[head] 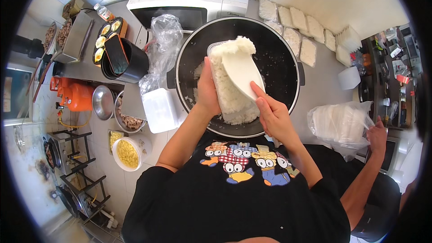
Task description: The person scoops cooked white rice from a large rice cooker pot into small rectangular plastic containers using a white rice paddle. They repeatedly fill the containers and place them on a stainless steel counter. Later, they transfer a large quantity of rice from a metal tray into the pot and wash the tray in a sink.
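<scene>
My left hand (208, 91) holds a clear plastic container (219, 98) by its left side, above a large round black pan (233, 27). White cooked rice (224, 81) fills much of the container. In my right hand (273, 111) is a white plastic rice paddle (243, 74), its blade lying over the rice. A clump of rice (245, 45) sits at the paddle's tip, by the container's upper rim. More rice lies in the pan, partly hidden behind my hands and the container.
Rice-filled containers (298, 18) stand along the wall at the upper right. A co-worker's hand (377, 135) touches a plastic bag of containers (341, 125) at the right. A microwave (216, 5) is behind the pan. At the left are a black pot (135, 60) with a phone (115, 54) and a white lidded container (160, 110).
</scene>
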`<state>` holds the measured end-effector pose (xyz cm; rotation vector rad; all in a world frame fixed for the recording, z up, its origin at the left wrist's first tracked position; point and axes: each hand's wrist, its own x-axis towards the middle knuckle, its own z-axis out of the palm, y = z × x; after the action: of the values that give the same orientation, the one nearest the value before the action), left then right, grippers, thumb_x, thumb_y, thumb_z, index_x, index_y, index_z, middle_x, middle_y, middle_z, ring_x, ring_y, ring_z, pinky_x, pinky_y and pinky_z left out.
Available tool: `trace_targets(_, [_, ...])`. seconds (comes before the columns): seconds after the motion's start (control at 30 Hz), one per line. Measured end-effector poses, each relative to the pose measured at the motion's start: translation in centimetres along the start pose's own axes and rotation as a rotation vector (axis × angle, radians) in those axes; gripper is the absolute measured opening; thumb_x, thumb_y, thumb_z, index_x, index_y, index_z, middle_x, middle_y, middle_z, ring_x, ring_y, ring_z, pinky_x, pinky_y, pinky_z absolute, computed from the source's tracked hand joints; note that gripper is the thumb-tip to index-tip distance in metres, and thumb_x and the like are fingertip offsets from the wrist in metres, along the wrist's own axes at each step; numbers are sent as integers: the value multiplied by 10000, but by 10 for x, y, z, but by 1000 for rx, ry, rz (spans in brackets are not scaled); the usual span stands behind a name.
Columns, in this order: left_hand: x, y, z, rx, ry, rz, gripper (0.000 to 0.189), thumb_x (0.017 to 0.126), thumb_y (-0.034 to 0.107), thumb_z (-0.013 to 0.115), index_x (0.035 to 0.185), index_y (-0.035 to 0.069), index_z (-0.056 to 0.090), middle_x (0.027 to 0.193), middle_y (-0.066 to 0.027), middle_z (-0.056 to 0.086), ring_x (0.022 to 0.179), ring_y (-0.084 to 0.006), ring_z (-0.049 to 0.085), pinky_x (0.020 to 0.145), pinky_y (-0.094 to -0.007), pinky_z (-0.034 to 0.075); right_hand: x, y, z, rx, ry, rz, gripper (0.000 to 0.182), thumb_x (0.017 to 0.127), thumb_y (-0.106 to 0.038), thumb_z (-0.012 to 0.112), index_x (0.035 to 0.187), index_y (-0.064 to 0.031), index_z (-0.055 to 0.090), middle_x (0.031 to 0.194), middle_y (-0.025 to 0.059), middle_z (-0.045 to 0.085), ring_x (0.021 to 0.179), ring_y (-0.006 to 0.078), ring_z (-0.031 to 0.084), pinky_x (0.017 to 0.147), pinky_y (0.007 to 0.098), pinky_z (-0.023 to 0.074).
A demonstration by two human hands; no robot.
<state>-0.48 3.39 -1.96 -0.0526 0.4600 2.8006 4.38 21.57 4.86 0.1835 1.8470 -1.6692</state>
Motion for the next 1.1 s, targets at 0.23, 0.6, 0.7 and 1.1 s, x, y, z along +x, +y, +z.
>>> trace_targets(0.23, [2, 2, 5, 5, 101, -45, 723, 941, 622, 260, 1347, 45, 415, 1271, -165, 536, 1144, -289, 555, 973, -421, 452, 4, 11, 4, -169, 50, -148, 392, 976, -329, 501, 1349, -207, 509, 601, 12, 528, 532, 47, 405, 528, 223, 423])
trace_targets(0.6, [7, 0, -4, 100, 50, -156, 649, 947, 581, 331, 1371, 96, 407, 1318, -180, 499, 1183, -298, 523, 1017, -441, 411, 4, -1, -35, -808, 101, -379, 387, 938, -324, 540, 1320, -261, 531, 715, 123, 655, 528, 199, 607, 566, 310, 490])
trace_targets(0.7, [6, 2, -2, -28, 43, -199, 668, 946, 582, 325, 1388, 85, 383, 1318, -194, 497, 1180, -321, 524, 1011, -448, 414, 4, 2, -37, -843, 110, -353, 391, 910, -372, 568, 1295, -309, 549, 676, 105, 645, 561, 263, 635, 554, 353, 500])
trace_targets(1.1, [7, 17, -10, 89, 223, 33, 814, 901, 651, 337, 1419, 24, 311, 1383, -244, 414, 1213, -441, 460, 1017, -519, 391, -12, 23, -78, 25, -170, -49, 446, 932, -330, 576, 1357, -218, 499, 716, -47, 645, 525, 52, 484, 534, 239, 452])
